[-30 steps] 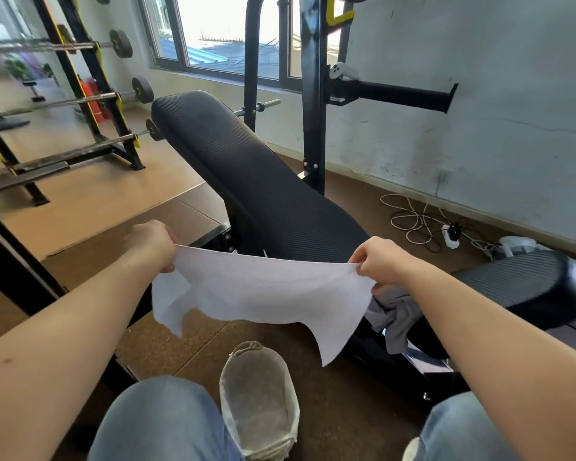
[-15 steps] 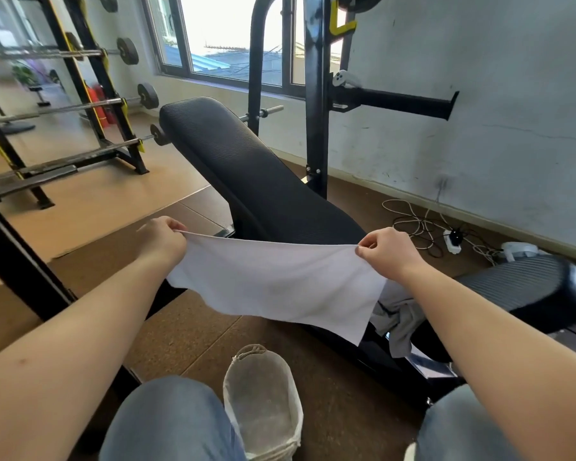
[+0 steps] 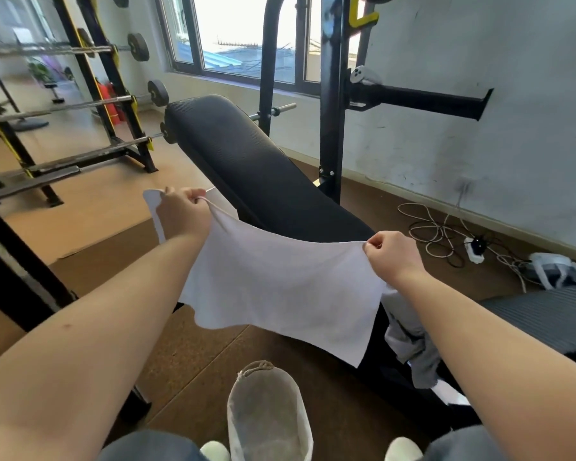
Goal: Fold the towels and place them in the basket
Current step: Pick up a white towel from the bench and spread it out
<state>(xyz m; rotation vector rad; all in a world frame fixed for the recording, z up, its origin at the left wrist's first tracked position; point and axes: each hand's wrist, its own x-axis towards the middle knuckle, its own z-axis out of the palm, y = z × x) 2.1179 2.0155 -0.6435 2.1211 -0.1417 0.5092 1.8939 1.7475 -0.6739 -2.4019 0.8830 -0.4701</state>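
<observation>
Currently: white towel [image 3: 280, 287], spread mid-air, far corners pinched by left grip [image 3: 183, 216] and right grip [image 3: 391, 257]. Step: first fold; likely next, corners brought together.

bench [image 3: 263, 181]: black, tilted, centre
barbell rack [image 3: 113, 78]: far left
cables [image 3: 436, 227]: floor, right, near wall
window [image 3: 240, 38]: far

Towel [image 3: 280, 287] white matt cloth; bench pad [image 3: 256, 171] black textured; basket [image 3: 268, 414] fabric.

Bench [image 3: 263, 181] blocks fwd, basket [image 3: 266, 414] below, floor [image 3: 97, 207] to left open
</observation>
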